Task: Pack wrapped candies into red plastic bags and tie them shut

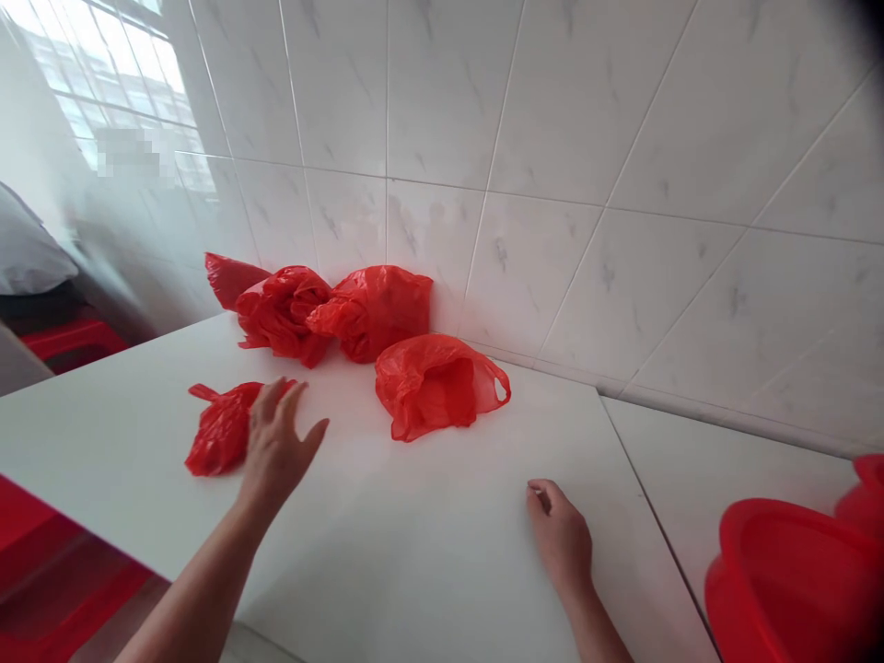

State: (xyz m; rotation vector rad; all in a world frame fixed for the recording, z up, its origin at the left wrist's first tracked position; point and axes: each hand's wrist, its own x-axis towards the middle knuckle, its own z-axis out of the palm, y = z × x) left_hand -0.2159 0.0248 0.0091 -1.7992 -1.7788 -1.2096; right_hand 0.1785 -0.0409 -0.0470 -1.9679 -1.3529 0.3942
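Observation:
My left hand point(273, 447), fingers spread, is over the right side of a small knotted red plastic bag point(219, 435); whether it touches the bag I cannot tell. My right hand point(561, 539) is loosely curled low over the white tabletop point(414, 534), with nothing visible in its fingers. Between and beyond the hands lies a red plastic bag point(442, 387) with its mouth gaping and a handle loop to the right. A crumpled red bag point(286, 313) and a fuller red bag point(387, 308) sit together by the wall.
White marbled tiles point(442, 221) rise behind the table. Large red plastic tubs or stools point(801, 580) stand at the right, past a seam in the tabletop. Red plastic stools point(62, 571) show below the left edge. A barred window point(117, 64) is at upper left.

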